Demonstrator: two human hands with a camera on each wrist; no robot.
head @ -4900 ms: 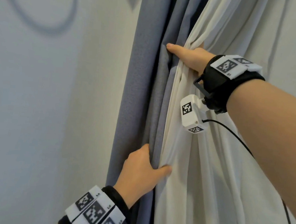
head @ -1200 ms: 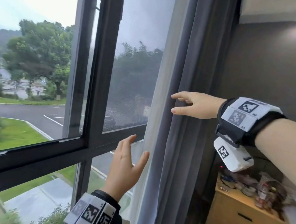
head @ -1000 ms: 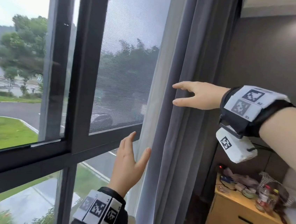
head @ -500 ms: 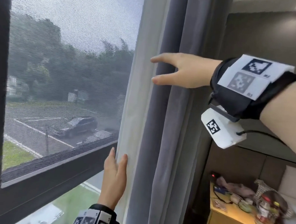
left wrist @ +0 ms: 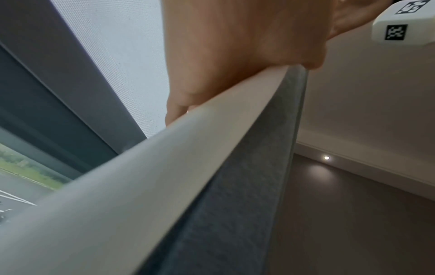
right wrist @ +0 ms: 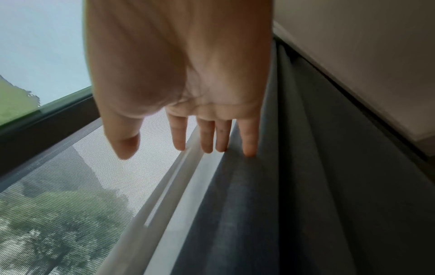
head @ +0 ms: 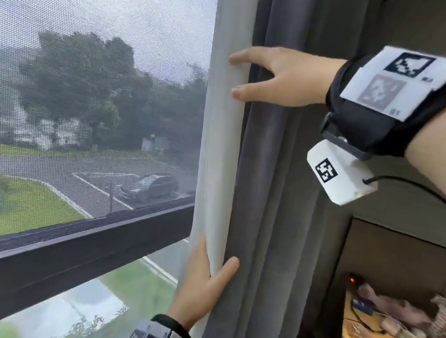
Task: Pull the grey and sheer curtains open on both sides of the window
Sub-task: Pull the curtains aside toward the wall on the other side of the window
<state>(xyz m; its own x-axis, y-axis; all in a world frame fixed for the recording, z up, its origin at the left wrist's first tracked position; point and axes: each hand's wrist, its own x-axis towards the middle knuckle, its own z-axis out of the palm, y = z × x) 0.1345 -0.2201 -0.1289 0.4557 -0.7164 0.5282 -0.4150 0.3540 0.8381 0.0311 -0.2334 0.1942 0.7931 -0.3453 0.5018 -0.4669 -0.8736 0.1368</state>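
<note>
Light: overcast daylight from the window (head: 87, 85), room side dim. Focus: I see both wrist views soft, edges warped

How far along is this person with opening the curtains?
Done: here the white sheer curtain and grey fabric curtain hang bunched beside the uncovered mesh window screen. In hand: the left hand pinches the sheer's edge low down; the right hand presses it, fingers straight, higher up. Remaining: unclear; the window's other side is out of view.

The left hand (head: 199, 287) pointed upward, low down, and pinched the edge of the white sheer curtain (head: 218, 154) between thumb and fingers. The right hand (head: 283, 77) stretched leftward higher up, fingers (right wrist: 207, 137) straight, thumb spread apart, arm extended.
</note>
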